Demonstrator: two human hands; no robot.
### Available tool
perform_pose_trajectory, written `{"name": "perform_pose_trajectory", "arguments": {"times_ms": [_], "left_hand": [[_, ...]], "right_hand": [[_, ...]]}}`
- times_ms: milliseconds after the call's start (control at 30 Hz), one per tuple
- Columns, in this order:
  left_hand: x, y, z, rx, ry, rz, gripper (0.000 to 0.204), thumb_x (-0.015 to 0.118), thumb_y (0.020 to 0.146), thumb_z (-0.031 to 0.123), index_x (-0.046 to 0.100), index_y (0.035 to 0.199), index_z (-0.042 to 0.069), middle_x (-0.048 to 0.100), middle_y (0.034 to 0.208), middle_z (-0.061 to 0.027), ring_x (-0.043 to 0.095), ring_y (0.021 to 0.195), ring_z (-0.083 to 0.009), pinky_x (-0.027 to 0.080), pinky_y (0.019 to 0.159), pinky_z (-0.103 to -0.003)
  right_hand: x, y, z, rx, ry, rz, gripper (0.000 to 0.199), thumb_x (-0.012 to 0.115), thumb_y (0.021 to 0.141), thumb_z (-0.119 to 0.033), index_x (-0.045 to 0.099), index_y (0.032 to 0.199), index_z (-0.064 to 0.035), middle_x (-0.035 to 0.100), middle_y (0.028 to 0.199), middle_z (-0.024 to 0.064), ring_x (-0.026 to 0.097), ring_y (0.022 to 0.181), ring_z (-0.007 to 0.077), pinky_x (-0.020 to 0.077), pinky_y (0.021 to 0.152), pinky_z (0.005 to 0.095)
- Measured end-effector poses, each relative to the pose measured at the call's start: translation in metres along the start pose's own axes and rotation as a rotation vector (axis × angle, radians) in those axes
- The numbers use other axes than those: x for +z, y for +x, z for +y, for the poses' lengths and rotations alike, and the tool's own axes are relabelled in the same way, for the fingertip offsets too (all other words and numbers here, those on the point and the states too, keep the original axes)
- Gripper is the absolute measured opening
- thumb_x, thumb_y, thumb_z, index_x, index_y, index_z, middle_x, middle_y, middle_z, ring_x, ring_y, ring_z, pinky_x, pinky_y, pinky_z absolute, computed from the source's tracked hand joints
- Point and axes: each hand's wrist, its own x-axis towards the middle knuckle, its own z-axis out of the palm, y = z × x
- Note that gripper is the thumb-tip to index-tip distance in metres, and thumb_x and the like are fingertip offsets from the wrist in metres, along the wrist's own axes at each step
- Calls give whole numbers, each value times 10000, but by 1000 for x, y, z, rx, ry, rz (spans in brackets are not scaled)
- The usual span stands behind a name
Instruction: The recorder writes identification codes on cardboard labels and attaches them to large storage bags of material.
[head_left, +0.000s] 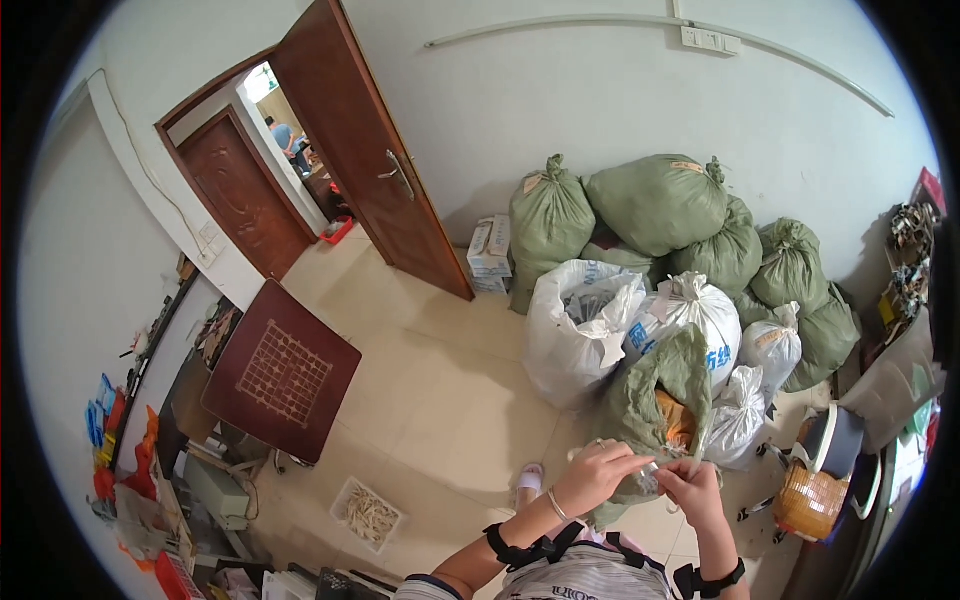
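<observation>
Open green sack (640, 400) stood untied, orange contents (677, 420) showing; bulging sacks (655, 200) behind were tied. Left hand (598, 472) and right hand (693, 488) pinched a small white item (651, 467).

White wall (560, 100) fills the top of the frame from where I stand, crossed by thin trunking (600, 19) with a row of switches (711, 40) toward the upper right. A brown door (350, 130) stands wide open at upper left; past it I can see a second brown door (240, 190) and a brighter room. Beige tiled floor (430, 375) spreads through the middle, softly shadowed. At left sits a maroon table (325, 400) with a gold grid; at lower right, a wheeled chair (848, 438).
</observation>
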Motion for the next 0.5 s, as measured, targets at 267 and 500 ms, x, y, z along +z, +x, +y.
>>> {"name": "perform_pose_trajectory", "arguments": {"times_ms": [267, 500], "left_hand": [[19, 13, 8, 240, 104, 67, 234, 647, 742, 145, 649, 973, 104, 551, 872, -17, 531, 895, -185, 398, 812, -330], [15, -25, 14, -340, -362, 7, 211, 693, 747, 189, 602, 878, 51, 570, 888, -51, 542, 913, -251, 399, 824, -366]], "right_hand": [[3, -12, 36, 78, 536, -127, 112, 625, 786, -41, 567, 689, -44, 528, 562, 15, 433, 430, 96, 295, 402, 217], [0, 7, 37, 182, 695, -102, 176, 611, 830, -208, 584, 748, -55, 552, 624, 20, 446, 473, 107, 283, 391, 211]]}}
